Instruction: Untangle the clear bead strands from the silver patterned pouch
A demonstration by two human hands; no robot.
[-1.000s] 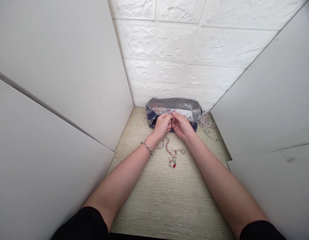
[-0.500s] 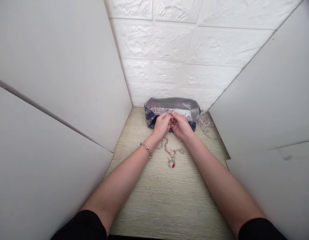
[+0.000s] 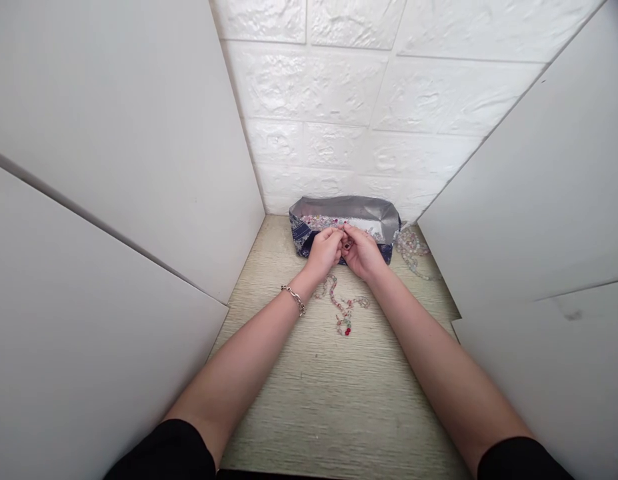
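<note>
Fingers curled and tips pressed together, my left hand (image 3: 325, 253) meets my right hand (image 3: 363, 253) at the front rim of a dark blue patterned pouch (image 3: 301, 239). The pouch has a silver lining and holds many small loose beads (image 3: 316, 220), mostly pink and clear. A string of beads (image 3: 345, 311) trails on the surface below my hands, with red beads at its near end. Its upper end goes up under my left hand, which closes on it. My right thumb and fingers pinch at my left fingertips; what they hold is too small to make out.
More bead strings (image 3: 413, 248) lie coiled right of the pouch. A white brick-patterned wall (image 3: 333, 87) stands behind it. White panels (image 3: 139, 133) close in on the left and right. The surface (image 3: 313, 400) is pale wood-grain.
Almost nothing differs. My hands stay together at the pouch's rim with only tiny finger movement, and the view has shifted very slightly.
</note>
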